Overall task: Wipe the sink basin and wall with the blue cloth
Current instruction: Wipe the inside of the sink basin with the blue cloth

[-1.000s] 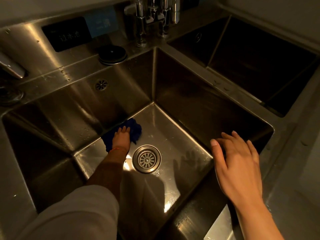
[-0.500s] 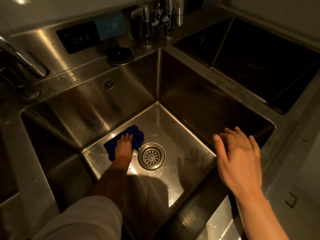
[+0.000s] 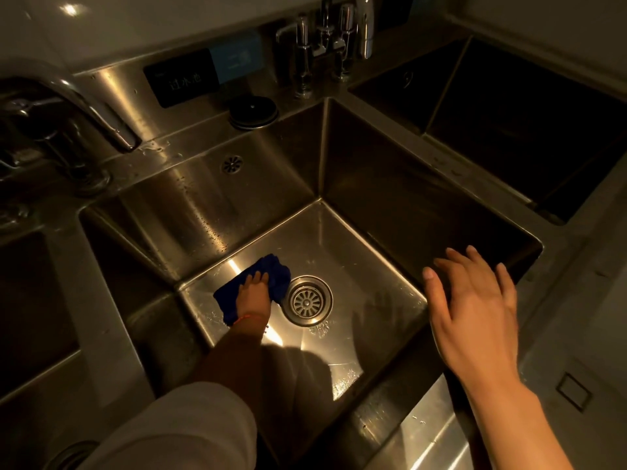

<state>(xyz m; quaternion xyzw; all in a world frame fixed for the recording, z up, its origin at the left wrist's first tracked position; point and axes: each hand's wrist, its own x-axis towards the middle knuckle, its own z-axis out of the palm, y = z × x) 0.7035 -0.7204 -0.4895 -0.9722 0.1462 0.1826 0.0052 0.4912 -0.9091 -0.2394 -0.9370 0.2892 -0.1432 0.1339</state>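
Observation:
A deep stainless steel sink basin (image 3: pixel 342 252) fills the middle of the head view. On its floor lies the blue cloth (image 3: pixel 276 271), just left of the round drain (image 3: pixel 307 300). My left hand (image 3: pixel 254 295) presses flat on the cloth, fingers pointing toward the back wall (image 3: pixel 210 205). The cloth's middle is hidden under the hand. My right hand (image 3: pixel 475 307) hovers over the basin's right edge with fingers spread and nothing in it.
A second dark basin (image 3: pixel 529 123) lies to the right, another (image 3: pixel 30 300) at the left. Taps (image 3: pixel 325 42) stand at the back, a curved faucet (image 3: pixel 84 106) at the left. A round black cap (image 3: pixel 252 111) and an overflow hole (image 3: pixel 232 163) sit behind the basin.
My left hand has slid the blue cloth from the back of the basin floor toward me and stopped beside the drain. The right hand has stayed hovering at the right edge.

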